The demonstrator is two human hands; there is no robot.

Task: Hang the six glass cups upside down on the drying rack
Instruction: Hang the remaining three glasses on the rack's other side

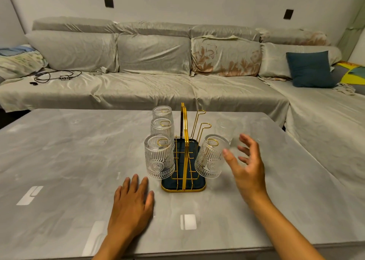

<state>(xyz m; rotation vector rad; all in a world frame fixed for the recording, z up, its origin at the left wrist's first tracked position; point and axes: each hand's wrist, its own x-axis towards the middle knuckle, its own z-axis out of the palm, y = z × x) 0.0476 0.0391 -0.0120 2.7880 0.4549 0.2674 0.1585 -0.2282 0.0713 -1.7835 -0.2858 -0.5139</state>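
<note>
Four cups hang on the rack [184, 141] | left hand [132, 202] flat on table [59, 161] | right hand [246, 166] spread, empty, beside near-right cup [211, 157]

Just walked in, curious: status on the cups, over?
Left hand flat on table, right hand open, empty. Four ribbed glass cups hung on gold wire drying rack; two rear right pegs free. Nothing blocking.

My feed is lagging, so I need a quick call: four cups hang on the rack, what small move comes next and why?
Probably reach the right hand back to the nearer loose cup standing on the table behind it. That hand is open and empty beside the fourth hung cup, two prongs on the rack's right side are bare, and the left hand rests flat.
</note>
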